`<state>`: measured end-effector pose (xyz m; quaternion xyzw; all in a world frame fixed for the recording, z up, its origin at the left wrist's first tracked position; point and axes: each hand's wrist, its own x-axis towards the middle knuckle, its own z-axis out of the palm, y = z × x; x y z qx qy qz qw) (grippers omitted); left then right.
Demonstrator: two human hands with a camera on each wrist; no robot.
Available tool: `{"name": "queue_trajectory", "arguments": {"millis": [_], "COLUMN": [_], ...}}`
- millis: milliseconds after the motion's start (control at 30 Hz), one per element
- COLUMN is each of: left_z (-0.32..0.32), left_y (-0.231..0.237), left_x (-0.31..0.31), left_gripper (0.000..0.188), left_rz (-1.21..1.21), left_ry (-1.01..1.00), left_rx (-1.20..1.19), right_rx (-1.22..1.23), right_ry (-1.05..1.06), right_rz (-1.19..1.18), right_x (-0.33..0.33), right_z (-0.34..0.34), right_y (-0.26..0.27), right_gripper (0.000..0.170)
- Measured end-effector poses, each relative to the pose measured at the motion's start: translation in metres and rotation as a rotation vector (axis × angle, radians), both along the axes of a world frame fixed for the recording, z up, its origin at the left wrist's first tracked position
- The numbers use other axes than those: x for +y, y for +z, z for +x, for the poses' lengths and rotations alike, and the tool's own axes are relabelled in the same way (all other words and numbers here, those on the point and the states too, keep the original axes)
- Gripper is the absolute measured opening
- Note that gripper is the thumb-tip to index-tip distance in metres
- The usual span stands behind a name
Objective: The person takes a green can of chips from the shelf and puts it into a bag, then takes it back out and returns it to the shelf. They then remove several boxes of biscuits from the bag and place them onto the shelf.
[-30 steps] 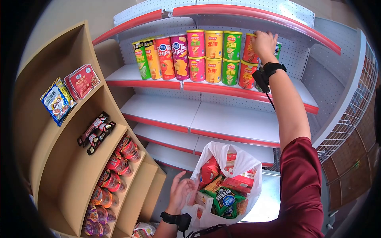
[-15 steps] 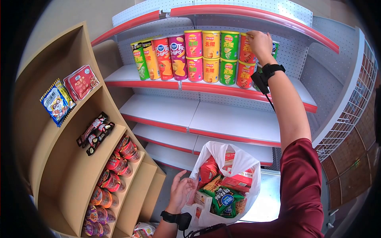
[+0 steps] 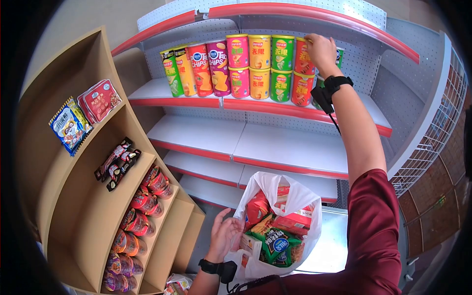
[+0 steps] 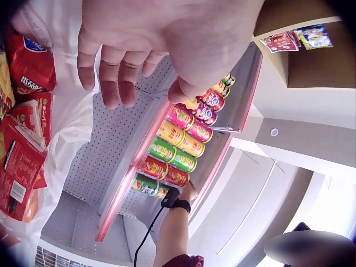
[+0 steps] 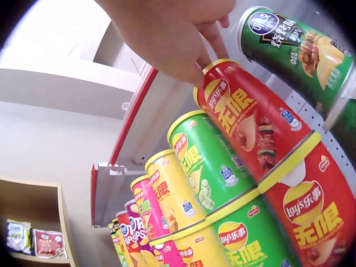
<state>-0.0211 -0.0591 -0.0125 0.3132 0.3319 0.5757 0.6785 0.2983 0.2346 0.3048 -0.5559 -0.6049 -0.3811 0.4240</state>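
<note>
On the top stocked shelf, a red chip can (image 3: 303, 61) with a yellow lid stands on another red can (image 3: 302, 90). My right hand (image 3: 322, 55) reaches over the upper can and grips it at the lid, thumb at the near rim and fingers across the top in the right wrist view. Just right of it is a tall green can (image 5: 303, 53). My left hand (image 3: 223, 235) hangs beside the white plastic bag (image 3: 314, 221), its fingers loosely bent with nothing between them. The bag holds red boxes (image 3: 296, 220) and a green snack packet (image 3: 278, 246).
Left of the red cans stand green (image 3: 282, 53), yellow (image 3: 259, 53) and pink (image 3: 237, 51) stacked cans, then taller chip tubes (image 3: 219, 69). A wooden rack (image 3: 81, 209) at left bears cup noodles (image 3: 135, 221) and snack packs. A white mesh side panel (image 3: 427, 147) borders the right.
My right hand has shifted slightly left over the upper red can, its fingers now at the front of the lid. The left hand stays beside the bag. The view has moved slightly.
</note>
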Motion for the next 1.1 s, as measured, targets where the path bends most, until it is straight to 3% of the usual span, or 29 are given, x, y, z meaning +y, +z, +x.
{"name": "queue_trajectory", "arguments": {"millis": [533,633,733,833,967,1033,1067,1100], "left_z": [0.005,0.007,0.005,0.001,0.0,-0.001,-0.001,0.001], "left_y": [0.004,0.009,-0.001,-0.009,-0.038,-0.041,-0.04,-0.038], "left_x": [-0.003,-0.006,-0.005,-0.009,-0.029,-0.04,-0.045,-0.052], "left_gripper": [0.039,0.039,0.038,0.036,0.028,0.024,0.024,0.025], "left_rz": [0.012,-0.009,0.005,0.112,0.187,0.197,0.184,0.323], "left_ry": [-0.016,-0.002,0.007,-0.005,-0.097,-0.344,-0.341,-0.444], "left_rx": [-0.013,0.017,0.001,0.333,0.596,0.904,0.905,1.067], "right_rx": [-0.009,-0.034,-0.035,0.035,-0.126,-0.133,-0.069,-0.074], "right_ry": [-0.028,0.006,0.107,0.469,0.694,0.864,0.913,0.928], "right_rz": [-0.031,0.067,0.147,0.219,-0.107,-0.354,-0.552,-0.664], "right_x": [-0.002,-0.003,-0.017,-0.064,-0.118,-0.156,-0.178,-0.191], "right_z": [0.002,0.004,0.006,-0.02,-0.036,-0.045,-0.05,-0.05], "right_y": [0.0,-0.002,-0.01,-0.034,-0.118,-0.165,-0.184,-0.209], "right_gripper": [0.019,0.022,0.023,0.018,0.016,0.016,0.015,0.013]}}
